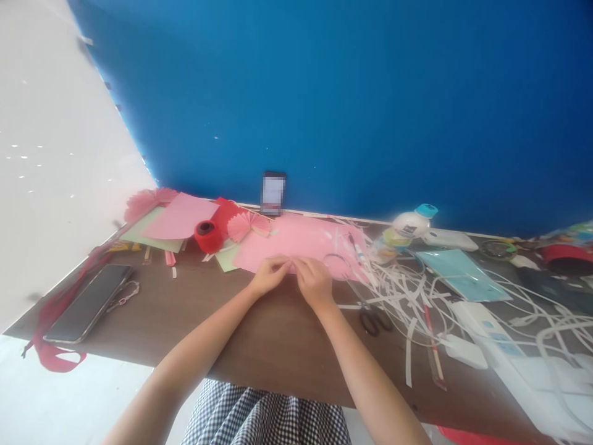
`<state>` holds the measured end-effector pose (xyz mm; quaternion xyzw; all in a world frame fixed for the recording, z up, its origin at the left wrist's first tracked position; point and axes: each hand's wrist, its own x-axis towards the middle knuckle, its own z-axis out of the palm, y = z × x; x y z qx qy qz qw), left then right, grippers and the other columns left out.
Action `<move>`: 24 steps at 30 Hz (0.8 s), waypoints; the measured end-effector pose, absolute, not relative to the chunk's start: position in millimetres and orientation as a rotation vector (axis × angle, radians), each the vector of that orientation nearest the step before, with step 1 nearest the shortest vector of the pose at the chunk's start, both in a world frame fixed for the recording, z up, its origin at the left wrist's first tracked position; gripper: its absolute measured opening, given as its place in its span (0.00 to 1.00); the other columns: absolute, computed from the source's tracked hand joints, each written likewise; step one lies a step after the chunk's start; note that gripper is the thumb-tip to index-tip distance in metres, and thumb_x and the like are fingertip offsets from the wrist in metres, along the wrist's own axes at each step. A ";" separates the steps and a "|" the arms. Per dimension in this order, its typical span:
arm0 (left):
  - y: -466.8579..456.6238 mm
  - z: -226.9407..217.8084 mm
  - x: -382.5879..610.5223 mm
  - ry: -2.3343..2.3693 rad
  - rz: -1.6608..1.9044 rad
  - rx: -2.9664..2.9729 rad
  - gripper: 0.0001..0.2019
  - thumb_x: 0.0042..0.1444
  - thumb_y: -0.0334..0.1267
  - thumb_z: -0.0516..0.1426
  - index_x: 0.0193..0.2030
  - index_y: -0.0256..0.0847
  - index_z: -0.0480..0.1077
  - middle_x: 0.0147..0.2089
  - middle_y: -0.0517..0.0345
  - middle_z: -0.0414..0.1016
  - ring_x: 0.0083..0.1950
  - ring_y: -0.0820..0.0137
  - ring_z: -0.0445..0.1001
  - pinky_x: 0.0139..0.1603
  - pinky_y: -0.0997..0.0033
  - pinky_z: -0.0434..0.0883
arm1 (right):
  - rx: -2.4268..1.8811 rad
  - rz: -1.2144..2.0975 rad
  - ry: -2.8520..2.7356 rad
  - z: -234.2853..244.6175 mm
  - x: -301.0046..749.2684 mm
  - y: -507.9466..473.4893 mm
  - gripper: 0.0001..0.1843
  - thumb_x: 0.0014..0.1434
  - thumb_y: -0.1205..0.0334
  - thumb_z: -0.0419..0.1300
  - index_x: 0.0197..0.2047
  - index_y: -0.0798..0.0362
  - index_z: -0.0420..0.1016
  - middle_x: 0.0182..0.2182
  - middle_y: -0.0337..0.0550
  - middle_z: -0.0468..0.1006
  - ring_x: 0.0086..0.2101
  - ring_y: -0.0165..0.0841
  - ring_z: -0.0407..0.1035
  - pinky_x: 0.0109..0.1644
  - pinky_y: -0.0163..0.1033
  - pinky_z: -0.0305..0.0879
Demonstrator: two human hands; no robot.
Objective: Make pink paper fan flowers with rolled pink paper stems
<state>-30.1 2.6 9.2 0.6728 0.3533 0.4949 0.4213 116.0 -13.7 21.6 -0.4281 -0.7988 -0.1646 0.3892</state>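
Note:
My left hand (270, 276) and my right hand (315, 282) meet at the front edge of a large pink paper sheet (301, 235). Both are closed, with thumbs and fingertips pinched together. Whatever lies between the fingertips is too small and hidden to make out. Behind the left hand sits a pleated pink paper fan (244, 227), beside a red ribbon roll (207, 236). To the right of my right hand lie dark-handled scissors (373, 318) and a tangle of white paper strips (403, 290).
A phone (273, 193) leans upright against the blue wall (324, 93). Another phone (90, 303) lies at the left. On the right are a white bottle with a blue cap (410, 224), a light-blue packet (463, 274), cables and a power strip (486, 324).

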 end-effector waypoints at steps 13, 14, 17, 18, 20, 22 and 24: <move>1.9 7.3 -29.1 0.957 1.291 1.768 0.11 0.53 0.34 0.50 0.35 0.38 0.73 0.36 0.52 0.73 0.40 0.68 0.70 0.42 0.69 0.67 | -1.052 -0.315 -2.019 19.6 113.4 -13.8 0.12 0.58 0.69 0.49 0.39 0.53 0.72 0.34 0.45 0.75 0.36 0.33 0.69 0.40 0.37 0.64; 1.5 7.4 -28.9 0.957 1.293 1.764 0.11 0.52 0.34 0.50 0.35 0.38 0.74 0.36 0.52 0.72 0.40 0.68 0.70 0.41 0.69 0.67 | -1.051 -0.312 -2.021 20.0 113.2 -14.2 0.12 0.58 0.69 0.49 0.39 0.53 0.72 0.34 0.45 0.75 0.36 0.33 0.69 0.40 0.37 0.64; 0.4 7.4 -28.3 0.973 1.302 1.746 0.12 0.52 0.33 0.49 0.35 0.38 0.74 0.36 0.52 0.72 0.40 0.68 0.70 0.38 0.71 0.68 | -1.050 -0.302 -2.033 20.5 113.0 -15.0 0.12 0.58 0.68 0.48 0.39 0.53 0.72 0.34 0.45 0.75 0.36 0.33 0.69 0.39 0.37 0.64; 0.3 7.4 -28.2 0.980 1.302 1.742 0.12 0.52 0.33 0.49 0.35 0.38 0.74 0.36 0.52 0.72 0.40 0.68 0.69 0.37 0.72 0.68 | -1.052 -0.297 -2.037 20.3 113.1 -15.0 0.12 0.58 0.68 0.48 0.39 0.53 0.72 0.34 0.46 0.75 0.36 0.33 0.69 0.39 0.37 0.64; 0.2 7.3 -28.3 0.989 1.296 1.741 0.11 0.51 0.33 0.50 0.34 0.38 0.74 0.36 0.52 0.72 0.39 0.69 0.69 0.36 0.72 0.68 | -1.058 -0.289 -2.041 19.5 113.4 -14.9 0.12 0.59 0.68 0.48 0.40 0.53 0.72 0.34 0.46 0.75 0.36 0.33 0.69 0.39 0.37 0.64; 0.3 7.2 -28.6 0.992 1.295 1.745 0.11 0.51 0.33 0.50 0.32 0.38 0.74 0.36 0.53 0.71 0.38 0.69 0.70 0.36 0.73 0.67 | -1.060 -0.285 -2.044 19.0 113.8 -14.8 0.12 0.59 0.68 0.48 0.39 0.53 0.72 0.34 0.46 0.75 0.36 0.33 0.69 0.38 0.37 0.64; 0.1 7.2 -28.8 0.996 1.299 1.749 0.11 0.51 0.33 0.50 0.31 0.38 0.74 0.35 0.53 0.71 0.37 0.70 0.69 0.34 0.73 0.67 | -1.051 -0.288 -2.050 19.1 114.0 -15.0 0.12 0.58 0.69 0.48 0.39 0.53 0.72 0.33 0.46 0.75 0.36 0.32 0.69 0.38 0.36 0.64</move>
